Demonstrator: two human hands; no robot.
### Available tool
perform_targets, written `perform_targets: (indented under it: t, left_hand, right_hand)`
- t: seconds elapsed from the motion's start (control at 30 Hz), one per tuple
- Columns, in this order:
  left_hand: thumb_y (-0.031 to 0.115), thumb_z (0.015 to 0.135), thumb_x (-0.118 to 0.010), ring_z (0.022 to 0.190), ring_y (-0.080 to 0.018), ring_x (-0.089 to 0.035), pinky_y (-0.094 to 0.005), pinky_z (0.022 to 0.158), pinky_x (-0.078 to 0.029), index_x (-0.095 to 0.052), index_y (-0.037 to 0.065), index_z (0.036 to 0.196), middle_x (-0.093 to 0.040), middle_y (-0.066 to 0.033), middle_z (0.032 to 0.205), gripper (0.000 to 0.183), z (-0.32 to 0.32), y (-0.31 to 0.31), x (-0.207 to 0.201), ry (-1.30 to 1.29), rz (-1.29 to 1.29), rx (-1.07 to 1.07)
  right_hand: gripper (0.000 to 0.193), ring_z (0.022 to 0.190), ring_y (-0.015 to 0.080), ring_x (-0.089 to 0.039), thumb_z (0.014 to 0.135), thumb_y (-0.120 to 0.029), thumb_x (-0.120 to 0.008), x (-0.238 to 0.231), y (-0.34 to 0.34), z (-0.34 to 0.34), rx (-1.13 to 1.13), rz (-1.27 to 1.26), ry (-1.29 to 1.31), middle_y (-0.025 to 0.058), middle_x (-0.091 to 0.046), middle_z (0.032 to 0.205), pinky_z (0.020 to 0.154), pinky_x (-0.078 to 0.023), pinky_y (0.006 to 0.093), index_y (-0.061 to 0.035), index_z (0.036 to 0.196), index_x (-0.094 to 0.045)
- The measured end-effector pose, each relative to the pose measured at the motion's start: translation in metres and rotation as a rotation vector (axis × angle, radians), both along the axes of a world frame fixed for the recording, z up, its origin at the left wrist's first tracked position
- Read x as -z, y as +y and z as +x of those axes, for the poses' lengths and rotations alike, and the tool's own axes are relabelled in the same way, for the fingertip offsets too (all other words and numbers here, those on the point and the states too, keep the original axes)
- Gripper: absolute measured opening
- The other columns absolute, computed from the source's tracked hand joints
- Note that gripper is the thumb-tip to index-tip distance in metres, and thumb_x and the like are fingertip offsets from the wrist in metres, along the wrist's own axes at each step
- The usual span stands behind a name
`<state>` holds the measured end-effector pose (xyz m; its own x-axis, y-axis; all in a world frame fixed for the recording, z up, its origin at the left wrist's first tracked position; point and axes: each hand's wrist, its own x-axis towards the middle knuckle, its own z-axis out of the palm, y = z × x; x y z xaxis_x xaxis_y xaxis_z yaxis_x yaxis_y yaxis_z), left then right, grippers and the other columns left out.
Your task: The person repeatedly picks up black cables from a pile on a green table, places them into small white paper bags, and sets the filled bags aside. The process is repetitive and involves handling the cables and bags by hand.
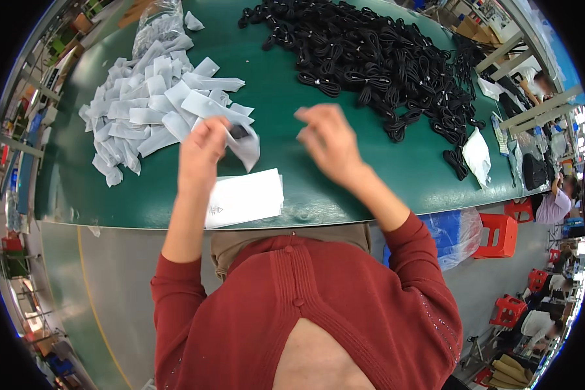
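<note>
My left hand (203, 148) is closed, thumb and fingers pinching a small frosted plastic bag (246, 151). A dark piece shows at the bag's upper part, next to my fingertips; its kind is not clear. To the right, above the green table, my right hand (333, 142) is slightly blurred, its thumb and fingers apart with nothing seen between them. Just below the bag lies a stack of white paper sheets (246, 198) at the table's near edge. Many filled frosted bags (146, 104) are heaped beyond and left of my left hand.
Bundled black cables (383, 65) form a large pile at the far right of the green table (273, 84). A white bag (477, 157) lies by its right end. Red stools (497, 235) and a blue plastic-wrapped bin (448, 237) stand below on the right. Other people sit farther right.
</note>
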<state>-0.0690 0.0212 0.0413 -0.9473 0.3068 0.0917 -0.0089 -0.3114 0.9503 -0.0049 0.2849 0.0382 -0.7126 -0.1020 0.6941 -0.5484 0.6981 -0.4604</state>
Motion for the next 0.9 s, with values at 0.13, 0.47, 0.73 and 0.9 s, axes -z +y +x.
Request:
perform_targets:
  t: [0.13, 0.47, 0.73, 0.9]
  left_hand:
    - [0.019, 0.098, -0.062, 0.063, -0.0034, -0.042, -0.0188, 0.056, -0.029, -0.064, -0.002, 0.108, -0.055, 0.004, 0.078, 0.023, -0.059, -0.023, -0.022, 0.096, 0.161, -0.195]
    - [0.017, 0.095, -0.066, 0.091, -0.0179, -0.064, -0.0277, 0.083, -0.049, -0.058, -0.004, 0.117, -0.063, -0.0126, 0.108, 0.031, -0.14, -0.071, 0.003, 0.17, 0.084, -0.646]
    - [0.006, 0.082, -0.074, 0.083, -0.0151, -0.058, -0.0282, 0.072, -0.048, -0.065, 0.004, 0.104, -0.063, -0.0044, 0.101, 0.023, 0.028, -0.016, 0.035, 0.497, -0.567, -0.104]
    - [0.003, 0.079, -0.075, 0.078, -0.022, -0.058, -0.031, 0.066, -0.049, -0.064, 0.002, 0.093, -0.06, -0.0084, 0.091, 0.018, 0.092, 0.016, 0.051, 0.697, -0.774, 0.1]
  right_hand:
    - [0.032, 0.098, 0.0349, -0.057, 0.081, -0.003, -0.064, 0.016, 0.094, -0.064, 0.569, 0.361, 0.088, 0.0126, -0.062, 0.112, 0.084, -0.049, 0.0449, -0.0026, 0.113, -0.061]
    - [0.026, 0.093, 0.0266, -0.054, 0.082, -0.017, -0.068, 0.038, 0.125, -0.08, 0.59, 0.793, 0.053, 0.0055, -0.058, 0.095, 0.078, -0.04, 0.0421, -0.0116, 0.108, -0.064]
    - [0.031, 0.066, 0.024, -0.064, 0.098, -0.025, -0.059, 0.029, 0.072, -0.042, 0.344, 0.023, -0.246, 0.0095, -0.063, 0.082, 0.058, -0.051, 0.0356, -0.0093, 0.125, -0.06]
    - [0.046, 0.075, 0.0095, -0.06, 0.091, -0.014, -0.067, 0.039, 0.029, 0.0, -0.146, -0.61, -0.888, 0.0052, -0.061, 0.086, 0.066, -0.051, 0.0251, 0.0066, 0.128, -0.049]
